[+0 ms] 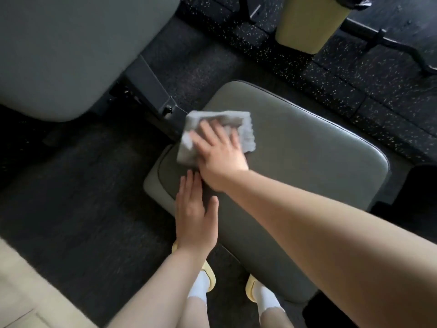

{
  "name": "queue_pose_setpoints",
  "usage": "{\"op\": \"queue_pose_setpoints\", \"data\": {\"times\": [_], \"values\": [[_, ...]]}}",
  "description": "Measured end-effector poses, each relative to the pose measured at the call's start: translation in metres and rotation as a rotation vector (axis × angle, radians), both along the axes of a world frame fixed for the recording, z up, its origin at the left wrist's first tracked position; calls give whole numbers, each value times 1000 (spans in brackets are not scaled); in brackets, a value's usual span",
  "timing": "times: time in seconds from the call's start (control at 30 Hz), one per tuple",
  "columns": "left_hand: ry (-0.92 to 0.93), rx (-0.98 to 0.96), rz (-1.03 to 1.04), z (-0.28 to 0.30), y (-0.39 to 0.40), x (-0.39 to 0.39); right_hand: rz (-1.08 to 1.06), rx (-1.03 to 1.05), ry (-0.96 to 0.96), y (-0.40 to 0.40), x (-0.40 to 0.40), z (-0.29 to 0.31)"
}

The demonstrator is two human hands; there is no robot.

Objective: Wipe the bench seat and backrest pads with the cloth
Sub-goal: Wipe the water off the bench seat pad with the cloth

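A grey padded bench seat (295,150) fills the middle of the head view. On its far left corner lies a folded grey cloth (241,124), slightly blurred. My right hand (220,155) presses flat on the cloth with fingers spread. My left hand (195,211) rests flat on the seat's near left edge, fingers together, holding nothing. A second grey pad, the backrest (71,50), stands at the upper left.
A black metal bench frame (151,91) runs between the two pads. A pale yellow bin (305,22) stands at the top. A black bar (390,43) lies on the speckled dark floor at the upper right. My feet in yellow slippers (209,275) are below the seat.
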State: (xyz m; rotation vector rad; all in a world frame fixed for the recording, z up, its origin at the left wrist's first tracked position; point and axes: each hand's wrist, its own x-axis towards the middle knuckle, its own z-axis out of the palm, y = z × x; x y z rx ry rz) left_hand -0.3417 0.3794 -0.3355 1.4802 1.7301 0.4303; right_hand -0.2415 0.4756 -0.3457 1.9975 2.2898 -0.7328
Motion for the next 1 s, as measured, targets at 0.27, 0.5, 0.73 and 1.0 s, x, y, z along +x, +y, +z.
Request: {"op": "queue_pose_setpoints", "data": {"times": [0.27,0.5,0.73,1.0], "values": [[211,-12,-108,-4,-15,-18,-50,-93,-162,85,55,-1],[-78,60,237,-6,-19,-20,320,7,47,-11,-46,2],[-60,184,105,5,-68,-35,386,19,131,-97,24,14],[-56,138,252,3,-10,-40,-152,43,-8,-71,-14,11]]}}
